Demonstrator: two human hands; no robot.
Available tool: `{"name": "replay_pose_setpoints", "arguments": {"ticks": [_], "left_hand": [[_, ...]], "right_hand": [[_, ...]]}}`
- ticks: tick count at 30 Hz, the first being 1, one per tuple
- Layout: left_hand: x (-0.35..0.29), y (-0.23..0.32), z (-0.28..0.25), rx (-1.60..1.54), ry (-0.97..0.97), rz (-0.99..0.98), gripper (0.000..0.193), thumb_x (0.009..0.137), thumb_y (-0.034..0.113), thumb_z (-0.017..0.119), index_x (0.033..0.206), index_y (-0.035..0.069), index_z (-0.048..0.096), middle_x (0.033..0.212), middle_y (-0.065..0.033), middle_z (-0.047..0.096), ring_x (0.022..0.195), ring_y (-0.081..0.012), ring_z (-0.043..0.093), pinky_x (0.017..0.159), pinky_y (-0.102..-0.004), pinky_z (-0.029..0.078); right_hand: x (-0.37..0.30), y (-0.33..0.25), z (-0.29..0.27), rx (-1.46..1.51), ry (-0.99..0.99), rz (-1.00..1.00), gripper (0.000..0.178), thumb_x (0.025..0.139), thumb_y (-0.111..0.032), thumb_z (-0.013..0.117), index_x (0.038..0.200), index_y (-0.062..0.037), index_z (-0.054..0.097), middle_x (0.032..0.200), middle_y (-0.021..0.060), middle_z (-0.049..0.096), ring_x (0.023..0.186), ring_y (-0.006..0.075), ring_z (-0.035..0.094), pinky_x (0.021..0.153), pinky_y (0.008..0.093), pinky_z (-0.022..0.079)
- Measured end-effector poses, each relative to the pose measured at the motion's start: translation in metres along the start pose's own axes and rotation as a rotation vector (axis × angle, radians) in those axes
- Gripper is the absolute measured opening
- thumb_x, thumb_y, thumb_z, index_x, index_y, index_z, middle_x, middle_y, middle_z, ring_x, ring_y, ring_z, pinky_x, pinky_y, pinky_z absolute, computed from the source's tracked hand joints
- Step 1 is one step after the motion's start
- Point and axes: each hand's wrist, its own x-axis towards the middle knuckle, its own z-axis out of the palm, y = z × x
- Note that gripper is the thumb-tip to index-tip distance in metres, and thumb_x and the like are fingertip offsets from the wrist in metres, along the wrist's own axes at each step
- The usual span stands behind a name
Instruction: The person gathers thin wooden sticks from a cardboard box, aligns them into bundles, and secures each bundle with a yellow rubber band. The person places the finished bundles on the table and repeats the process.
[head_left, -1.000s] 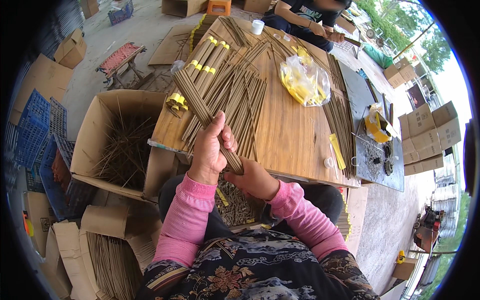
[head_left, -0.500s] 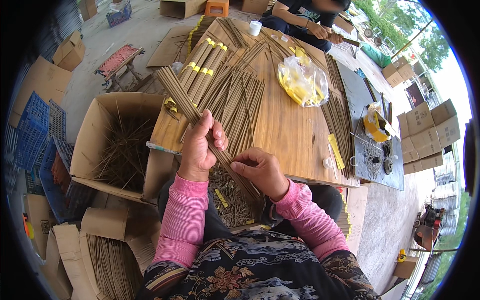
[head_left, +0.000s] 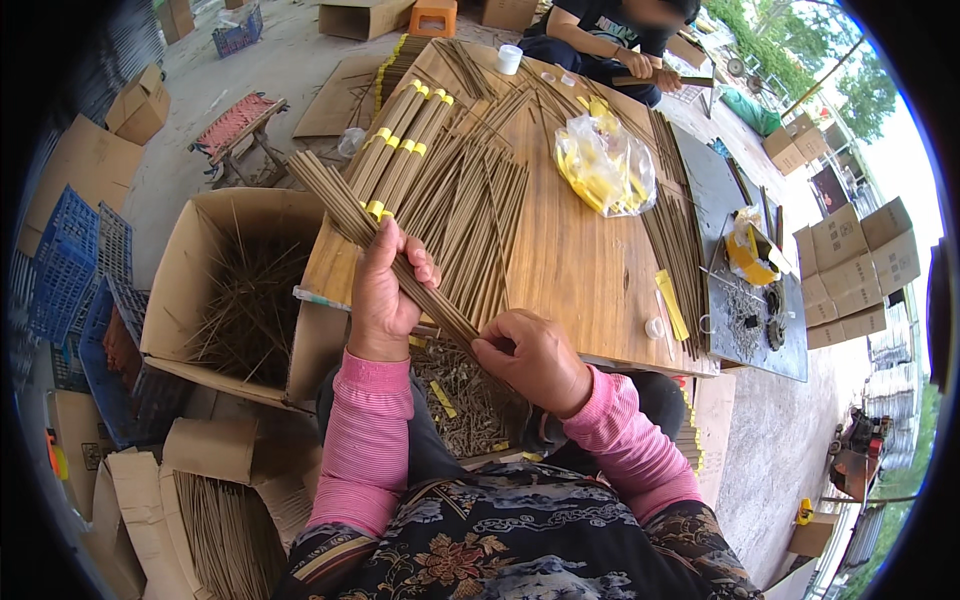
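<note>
Head view, held sticks (head_left: 338, 206), carton (head_left: 175, 275) beside table (head_left: 555, 270) bearing plastic bag (head_left: 605, 165)

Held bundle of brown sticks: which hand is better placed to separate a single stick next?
Probably the right: its thumb and forefinger pinch low on the stick bundle, while the left hand grasps and supports it higher up.

Counted on inspection: one left hand (head_left: 385, 292) and one right hand (head_left: 540, 362) on the worker, with one stick bundle (head_left: 440, 309) held, its overlapping sticks uncountable. The one wooden table (head_left: 570, 275) carries at least three yellow-banded bundles (head_left: 398, 110), one white tub (head_left: 509, 60) and one clear bag (head_left: 605, 165). Also recorded: one orange stool (head_left: 435, 16), one dark board (head_left: 785, 360), two open stick-filled cartons (head_left: 168, 285), one co-worker (head_left: 600, 25).
</note>
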Motion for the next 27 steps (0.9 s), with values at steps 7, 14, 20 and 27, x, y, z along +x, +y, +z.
{"name": "replay_pose_setpoints", "arguments": {"ticks": [7,14,20,27], "left_hand": [[0.009,0.037,-0.025,-0.132,0.057,0.162,0.031,0.086,0.033,0.054,0.066,0.011,0.048,0.060,-0.0027,0.052,0.050,-0.0121,0.048,0.047,-0.0244,0.041],[0.009,0.046,-0.029,-0.176,-0.077,0.189,0.031,0.089,0.031,0.051,0.064,0.012,0.045,0.052,0.0004,0.045,0.043,-0.0084,0.040,0.042,-0.0216,0.036],[0.004,0.020,-0.006,-0.162,-0.271,0.092,0.029,0.092,0.027,0.044,0.068,0.011,0.042,0.050,0.0011,0.039,0.037,-0.0065,0.033,0.034,-0.0193,0.031],[0.001,0.006,0.002,-0.050,-0.338,-0.013,0.033,0.091,0.029,0.047,0.063,0.014,0.037,0.050,0.0041,0.039,0.037,-0.0049,0.034,0.033,-0.0196,0.029]], "right_hand": [[-0.042,0.029,-0.053,0.153,-0.334,0.092,0.014,0.076,-0.012,0.064,0.076,0.0007,0.058,0.066,0.0089,0.055,0.058,0.0185,0.054,0.054,0.0278,0.043],[-0.048,0.060,-0.059,0.467,-0.067,0.514,0.015,0.081,-0.012,0.062,0.079,0.0021,0.057,0.061,-0.0018,0.051,0.053,0.0038,0.046,0.047,0.0184,0.037],[0.032,0.107,0.000,0.646,-0.002,0.556,0.019,0.083,-0.016,0.057,0.078,0.0019,0.056,0.058,0.0011,0.052,0.049,0.0078,0.048,0.047,0.0209,0.039],[0.037,0.059,0.014,0.336,0.013,0.091,0.035,0.082,-0.029,0.062,0.090,0.0044,0.057,0.077,0.0044,0.057,0.067,0.0145,0.055,0.058,0.0267,0.045]]}}
